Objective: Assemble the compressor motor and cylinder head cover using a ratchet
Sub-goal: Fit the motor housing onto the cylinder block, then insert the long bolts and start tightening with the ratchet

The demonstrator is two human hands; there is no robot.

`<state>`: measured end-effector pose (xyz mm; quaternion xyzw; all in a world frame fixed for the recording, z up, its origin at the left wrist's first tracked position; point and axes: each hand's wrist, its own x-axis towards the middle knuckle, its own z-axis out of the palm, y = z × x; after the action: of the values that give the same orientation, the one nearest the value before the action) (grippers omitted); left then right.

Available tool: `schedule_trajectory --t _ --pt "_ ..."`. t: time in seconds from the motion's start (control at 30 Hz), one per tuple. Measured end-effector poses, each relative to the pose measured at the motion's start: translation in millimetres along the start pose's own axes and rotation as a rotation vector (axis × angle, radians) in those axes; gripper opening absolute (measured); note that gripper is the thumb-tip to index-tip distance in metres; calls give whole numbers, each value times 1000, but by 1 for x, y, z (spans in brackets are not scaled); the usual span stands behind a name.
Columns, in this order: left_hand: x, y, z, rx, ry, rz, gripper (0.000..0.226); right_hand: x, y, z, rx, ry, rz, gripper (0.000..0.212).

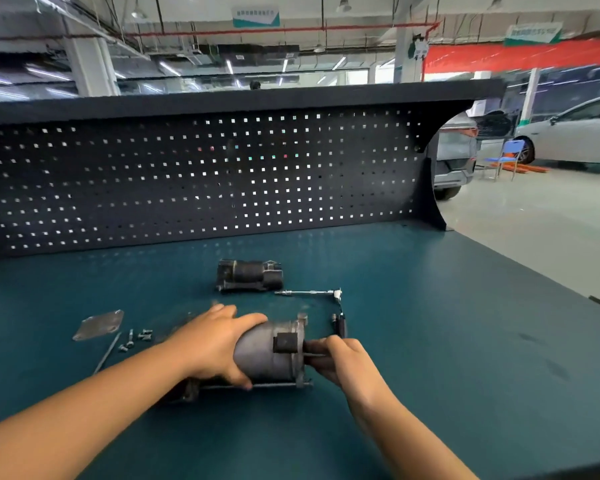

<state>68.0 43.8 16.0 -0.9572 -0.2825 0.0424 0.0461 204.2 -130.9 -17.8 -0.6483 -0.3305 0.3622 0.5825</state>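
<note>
Am steadying motor mid-bench: left hand wrapping its body, right hand pinching its end. Am judging step as motor seating, not yet bolting. Cover, bolts lying left; ratchet behind. Next: right hand freeing for ratchet.

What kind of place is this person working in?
Probably a car repair or training workshop. There is a teal workbench with a dark pegboard behind it. A compressor motor is being handled near loose bolts. A white car is parked on the open floor at right.
</note>
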Motion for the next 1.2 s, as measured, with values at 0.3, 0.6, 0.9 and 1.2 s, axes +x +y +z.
schedule_trajectory --t 0.3,0.6,0.9,1.2 --pt "-10 -6 10 79 21 -30 113 2 1 5 -51 -47 22 30" --pt "-16 46 7 -276 237 262 87 7 -1 -3 -195 -81 -65 34" --pt "-2 44 7 -275 254 270 51 57 9 -52 -1467 -200 -353 65" --pt "0 51 6 -237 236 268 44 79 11 -51 -1118 -202 -761 22"
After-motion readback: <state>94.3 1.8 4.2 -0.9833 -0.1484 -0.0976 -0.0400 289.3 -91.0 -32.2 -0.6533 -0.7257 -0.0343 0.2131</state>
